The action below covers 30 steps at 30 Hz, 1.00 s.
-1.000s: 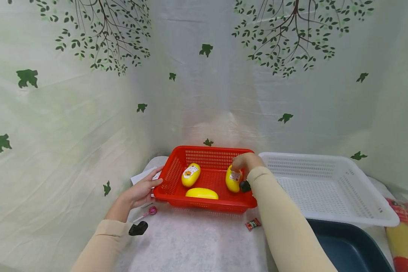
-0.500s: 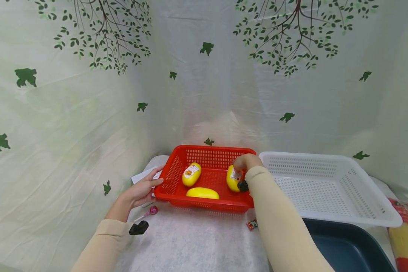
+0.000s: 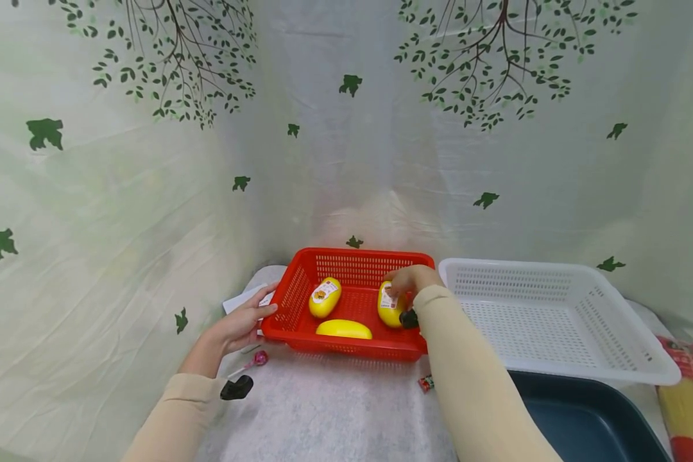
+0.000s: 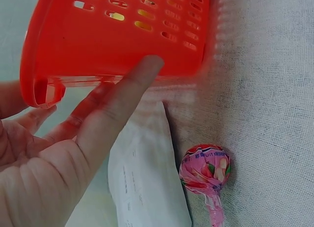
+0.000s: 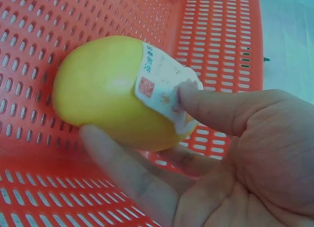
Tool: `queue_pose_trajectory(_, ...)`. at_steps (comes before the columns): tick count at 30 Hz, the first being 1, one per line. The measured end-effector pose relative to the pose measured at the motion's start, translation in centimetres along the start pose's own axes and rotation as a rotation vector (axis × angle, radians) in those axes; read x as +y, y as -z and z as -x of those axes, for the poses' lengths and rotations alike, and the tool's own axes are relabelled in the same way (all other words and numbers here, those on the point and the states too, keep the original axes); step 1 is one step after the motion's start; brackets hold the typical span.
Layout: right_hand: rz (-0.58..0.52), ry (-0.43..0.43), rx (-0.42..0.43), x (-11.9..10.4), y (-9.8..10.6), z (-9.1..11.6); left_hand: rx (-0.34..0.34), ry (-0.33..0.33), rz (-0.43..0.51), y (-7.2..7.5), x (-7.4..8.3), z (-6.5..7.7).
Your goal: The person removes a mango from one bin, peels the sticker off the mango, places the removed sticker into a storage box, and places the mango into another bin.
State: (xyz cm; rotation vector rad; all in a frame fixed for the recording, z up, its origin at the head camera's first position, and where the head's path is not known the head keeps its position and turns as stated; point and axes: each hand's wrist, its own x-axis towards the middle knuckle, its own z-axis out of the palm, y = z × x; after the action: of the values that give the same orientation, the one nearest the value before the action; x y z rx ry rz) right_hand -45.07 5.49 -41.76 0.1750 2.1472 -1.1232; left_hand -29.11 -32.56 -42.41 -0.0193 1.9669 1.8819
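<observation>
My left hand (image 3: 241, 326) holds the left end of a red slotted basket (image 3: 349, 350), its thumb and fingers around the rim. In the left wrist view, one long finger (image 4: 122, 97) lies along the basket's wall. Inside the basket, at the right side, my right hand (image 3: 416, 280) holds a yellow mango-shaped fruit (image 3: 389, 312) with a white label. The right wrist view has the thumb (image 5: 211, 103) on the label and the fingers curled under the fruit. A second labelled yellow fruit (image 3: 321, 307) lies at the left, and a third yellow fruit (image 3: 344, 329) lies along the front wall.
Right of the red basket stands a white slotted basket (image 3: 531, 321), with a dark blue tub (image 3: 583, 410) in front. A yellow-and-red packet (image 3: 690, 410) lies far right. Near my left hand are a pink lollipop (image 4: 205, 168) and a white packet (image 4: 147, 173). My right forearm partly covers a small wrapped candy (image 3: 425, 384).
My right hand and the yellow fruit in it have shifted slightly left inside the red basket. The right forearm now covers part of the candy. My left hand keeps its place on the rim.
</observation>
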Motion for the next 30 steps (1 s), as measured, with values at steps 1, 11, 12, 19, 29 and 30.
queue_pose_trajectory(1, -0.005, 0.006, 0.011, 0.1, -0.1, 0.1, -0.001, 0.002, 0.0, -0.1, 0.0, 0.0)
queue_pose_trajectory(11, -0.008, 0.097, -0.006, -0.7, -1.1, 6.3, 0.001, -0.002, 0.006, -0.3, -0.1, -0.1)
queue_pose_trajectory(12, 0.004, 0.122, -0.01, -0.9, -1.2, 6.6, 0.006, -0.002, 0.007, -0.3, -0.1, -0.1)
queue_pose_trajectory(19, 0.13, 0.256, -0.008, -1.6, -1.5, 8.2, 0.024, 0.002, -0.001, -0.4, -0.2, 0.2)
queue_pose_trajectory(29, 0.235, 0.488, -0.025, -1.1, -0.2, 10.4, 0.024, -0.021, -0.011, -0.4, -0.2, 0.1)
queue_pose_trajectory(30, 0.236, 0.512, -0.024, -1.0, -0.1, 10.8, 0.024, -0.021, -0.009, -0.4, -0.2, 0.1)
